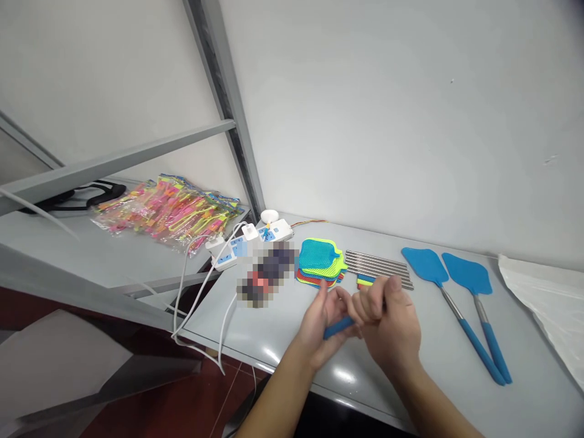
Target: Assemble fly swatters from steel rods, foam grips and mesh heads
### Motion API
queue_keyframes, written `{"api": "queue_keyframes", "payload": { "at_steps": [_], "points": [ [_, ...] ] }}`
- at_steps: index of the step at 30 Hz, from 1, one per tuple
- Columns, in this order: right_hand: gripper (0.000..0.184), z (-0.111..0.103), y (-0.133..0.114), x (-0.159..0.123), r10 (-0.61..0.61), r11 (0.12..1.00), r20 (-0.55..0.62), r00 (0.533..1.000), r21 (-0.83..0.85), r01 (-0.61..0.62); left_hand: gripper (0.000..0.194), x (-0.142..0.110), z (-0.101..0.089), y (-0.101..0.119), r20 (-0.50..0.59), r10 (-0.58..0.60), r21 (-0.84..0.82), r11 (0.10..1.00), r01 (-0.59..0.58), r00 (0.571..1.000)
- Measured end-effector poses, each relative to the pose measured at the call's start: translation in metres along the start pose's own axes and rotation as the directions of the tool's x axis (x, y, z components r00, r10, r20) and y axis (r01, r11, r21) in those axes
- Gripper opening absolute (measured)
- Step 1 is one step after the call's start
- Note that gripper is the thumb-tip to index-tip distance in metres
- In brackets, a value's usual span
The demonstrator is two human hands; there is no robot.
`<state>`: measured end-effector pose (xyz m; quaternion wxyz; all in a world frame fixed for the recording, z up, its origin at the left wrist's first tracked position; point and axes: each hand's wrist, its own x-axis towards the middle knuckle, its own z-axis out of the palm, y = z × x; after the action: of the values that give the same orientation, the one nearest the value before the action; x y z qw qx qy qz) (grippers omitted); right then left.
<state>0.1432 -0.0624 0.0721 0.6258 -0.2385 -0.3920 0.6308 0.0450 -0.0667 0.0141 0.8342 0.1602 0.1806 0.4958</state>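
My left hand [322, 325] is curled around a blue handle [338, 328] just above the grey table [283, 328]. My right hand [390, 319] is closed in a fist over the handle's upper end, touching the left hand. Just behind the hands lie a stack of coloured mesh swatter heads [320, 261], teal on top, and a row of metal rods [378, 268]. Two finished blue fly swatters [456, 286] lie side by side to the right of my hands.
Two white power strips [249, 243] with cables sit at the table's back left, beside a blurred dark object [267, 274]. Packets of colourful items [168, 210] lie on a lower shelf at left. A white plastic bag [542, 298] is at the far right. Grey metal frame bars cross the left.
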Motion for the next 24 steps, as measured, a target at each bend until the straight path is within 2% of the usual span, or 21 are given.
{"api": "queue_keyframes", "payload": {
  "at_steps": [2,4,6,8,10,13,15,17,19,20,22,24],
  "points": [
    [0.048,-0.002,-0.009,0.006,0.048,0.999,-0.031,0.998,-0.011,-0.049,0.047,-0.001,0.003,-0.004,-0.001,-0.008,0.123,0.992,0.009,1.0],
    [0.045,-0.002,-0.016,0.013,0.112,0.99,-0.021,0.994,-0.09,-0.113,0.048,-0.002,0.006,-0.007,0.005,-0.016,0.288,0.957,0.013,1.0],
    [0.043,-0.001,-0.02,0.02,0.174,0.954,0.022,0.985,-0.251,-0.163,0.051,-0.005,0.01,-0.008,0.008,0.008,0.481,0.877,-0.01,1.0],
    [0.041,0.002,-0.02,0.028,0.208,0.89,0.088,0.974,-0.431,-0.151,0.05,-0.008,0.011,-0.008,0.009,0.079,0.612,0.788,-0.068,0.997],
    [0.043,0.005,-0.014,0.038,0.234,0.817,0.176,0.956,-0.569,-0.095,0.045,-0.012,0.011,-0.007,0.003,0.163,0.63,0.766,-0.129,0.987],
    [0.053,0.006,0.005,0.058,0.222,0.69,0.309,0.925,-0.72,0.076,0.041,-0.018,0.006,-0.005,-0.091,0.237,0.491,0.856,-0.164,0.967],
    [0.055,0.004,0.022,0.072,0.178,0.491,0.386,0.905,-0.832,0.258,0.042,-0.023,0.0,-0.003,-0.183,0.261,0.378,0.908,-0.177,0.948],
    [0.054,-0.002,0.042,0.084,0.176,0.169,0.464,0.868,-0.883,0.438,0.042,-0.028,-0.006,-0.001,-0.278,0.299,0.324,0.924,-0.204,0.913],
    [0.055,-0.008,0.059,0.09,0.245,-0.119,0.503,0.829,-0.833,0.54,0.041,-0.033,-0.012,0.002,-0.355,0.357,0.331,0.913,-0.241,0.864],
    [0.056,-0.012,0.067,0.09,0.282,-0.217,0.506,0.815,-0.794,0.567,0.041,-0.035,-0.015,0.004,-0.385,0.383,0.339,0.905,-0.257,0.84],
    [0.057,-0.018,0.077,0.088,0.33,-0.335,0.507,0.797,-0.726,0.6,0.038,-0.038,-0.02,0.006,-0.426,0.414,0.344,0.896,-0.28,0.804],
    [0.054,-0.021,0.082,0.082,0.35,-0.386,0.521,0.779,-0.677,0.626,0.036,-0.038,-0.025,0.007,-0.456,0.414,0.331,0.901,-0.281,0.788]
  ]
}}
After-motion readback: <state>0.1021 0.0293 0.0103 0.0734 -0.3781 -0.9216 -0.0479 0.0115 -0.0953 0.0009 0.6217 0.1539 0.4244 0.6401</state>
